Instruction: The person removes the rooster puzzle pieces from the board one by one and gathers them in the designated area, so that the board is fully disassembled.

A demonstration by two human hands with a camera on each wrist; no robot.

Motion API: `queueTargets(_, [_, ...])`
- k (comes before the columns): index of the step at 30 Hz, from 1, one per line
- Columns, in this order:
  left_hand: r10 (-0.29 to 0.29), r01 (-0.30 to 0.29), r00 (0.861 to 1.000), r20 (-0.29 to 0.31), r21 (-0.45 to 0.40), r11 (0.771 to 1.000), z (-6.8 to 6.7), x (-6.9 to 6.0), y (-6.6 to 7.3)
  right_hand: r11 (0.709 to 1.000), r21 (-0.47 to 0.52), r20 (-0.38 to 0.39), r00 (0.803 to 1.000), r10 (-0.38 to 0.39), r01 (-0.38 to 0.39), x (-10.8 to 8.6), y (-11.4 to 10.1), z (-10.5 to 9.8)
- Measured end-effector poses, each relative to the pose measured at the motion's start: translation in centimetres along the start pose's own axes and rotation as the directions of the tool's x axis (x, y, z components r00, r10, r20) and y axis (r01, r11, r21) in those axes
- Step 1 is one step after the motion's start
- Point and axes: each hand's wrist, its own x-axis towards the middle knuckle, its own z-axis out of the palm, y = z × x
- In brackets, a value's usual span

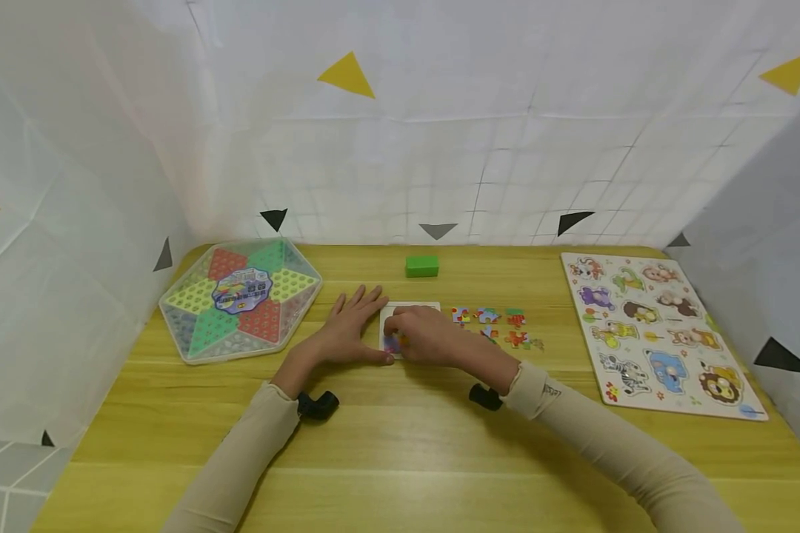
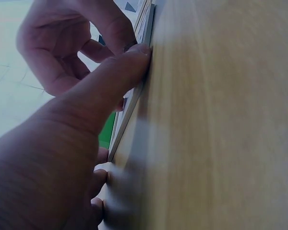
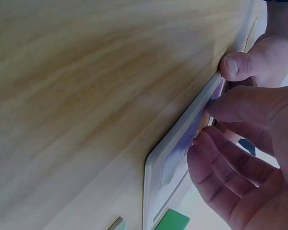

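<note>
A small jigsaw tray (image 1: 385,317) with a pale rim lies flat mid-table, partly covered by the hands. Purple and orange printed pieces (image 3: 180,149) show inside it in the right wrist view. My left hand (image 1: 347,331) rests at the tray's left side, fingers spread, its thumb against the near edge. Over the tray, my right hand (image 1: 423,337) has curled fingers and pinches a jigsaw piece at the surface; the fingers hide most of that piece. Several loose jigsaw pieces (image 1: 487,316) lie just right of the tray, some partly behind the right wrist.
Behind the tray stands a green block (image 1: 422,266). A hexagonal Chinese checkers box (image 1: 200,337) lies at the left. At the right is a large animal puzzle board (image 1: 647,337). White sheeting (image 1: 400,163) hangs along the table's back edge.
</note>
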Motion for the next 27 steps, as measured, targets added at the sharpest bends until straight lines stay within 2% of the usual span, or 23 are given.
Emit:
queueTargets(8, [-0.001,0.002,1.000,-0.003,0.005,1.000,0.04,-0.04,-0.11,0.999,0.047,0.019,1.000,-0.009,0.008,0.08,0.12,-0.12])
queueTargets(20, [0.001,0.000,1.000,-0.024,0.017,1.000,0.32,-0.14,-0.11,0.993,0.109,0.052,0.998,0.039,-0.044,0.52,0.59,0.09])
queueTargets(27, [0.003,-0.003,1.000,-0.022,0.020,1.000,0.26,0.01,-0.22,0.992,0.109,0.059,0.997,0.049,-0.055,0.57,0.73,0.14])
